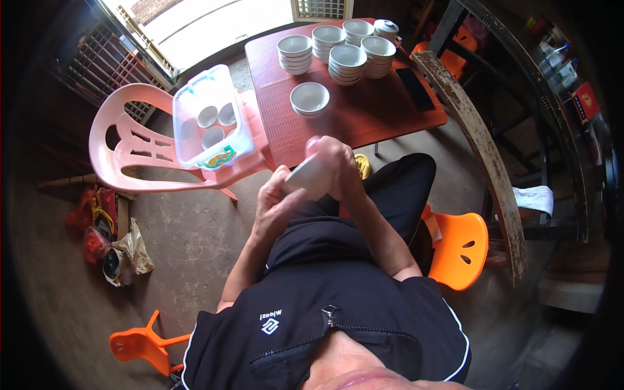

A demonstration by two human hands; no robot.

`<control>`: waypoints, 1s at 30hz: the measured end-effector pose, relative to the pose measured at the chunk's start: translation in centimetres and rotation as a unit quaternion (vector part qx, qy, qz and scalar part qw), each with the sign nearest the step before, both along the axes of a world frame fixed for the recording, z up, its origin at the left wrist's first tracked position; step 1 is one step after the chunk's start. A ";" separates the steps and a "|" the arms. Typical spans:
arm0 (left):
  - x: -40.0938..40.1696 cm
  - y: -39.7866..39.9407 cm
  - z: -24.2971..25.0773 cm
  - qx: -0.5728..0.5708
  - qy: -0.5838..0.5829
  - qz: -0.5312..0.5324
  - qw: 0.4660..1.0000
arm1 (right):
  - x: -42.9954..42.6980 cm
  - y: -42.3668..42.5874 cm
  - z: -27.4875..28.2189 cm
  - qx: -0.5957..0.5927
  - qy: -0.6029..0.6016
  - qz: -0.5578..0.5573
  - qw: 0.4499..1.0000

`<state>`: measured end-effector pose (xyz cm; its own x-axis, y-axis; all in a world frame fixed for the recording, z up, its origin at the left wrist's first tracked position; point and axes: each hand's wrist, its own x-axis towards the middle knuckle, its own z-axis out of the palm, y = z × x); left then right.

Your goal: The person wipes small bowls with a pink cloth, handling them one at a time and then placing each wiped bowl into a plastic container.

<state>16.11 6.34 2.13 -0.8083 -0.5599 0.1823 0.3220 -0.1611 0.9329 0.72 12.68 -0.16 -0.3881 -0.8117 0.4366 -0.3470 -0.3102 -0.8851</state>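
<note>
A white bowl, tilted on its side, is held between my two hands above my lap. My left hand grips its rim with the thumb lying along the outside. Around the other side, my right hand is blurred, its fingers partly hidden by the bowl. Just beyond the hands, a small stack of white bowls stands upright on the red-brown table. Farther back are several taller stacks of like bowls. To the left, a clear plastic bin contains several loose bowls.
The bin rests on a pink plastic chair. A black phone and a lidded white pot are on the table. A worn wooden bench and orange chair stand right. Plastic bags lie on the floor at left.
</note>
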 end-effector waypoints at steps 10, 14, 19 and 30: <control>-0.1 0.2 0.2 0.034 -0.095 -0.057 0.993 | 0.0 1.3 5.3 -0.016 0.243 -0.074 0.967; -0.1 0.3 -0.6 -0.007 -0.085 -0.026 0.996 | 0.9 1.4 2.4 -0.048 -0.124 -0.073 0.988; -0.5 0.8 -0.1 -0.013 -0.149 -0.002 0.989 | 0.5 0.6 1.4 -0.055 -0.045 -0.026 0.997; -0.5 1.1 -0.8 -0.061 -0.043 0.049 0.996 | 0.7 0.7 -1.2 -0.159 0.089 -0.137 0.974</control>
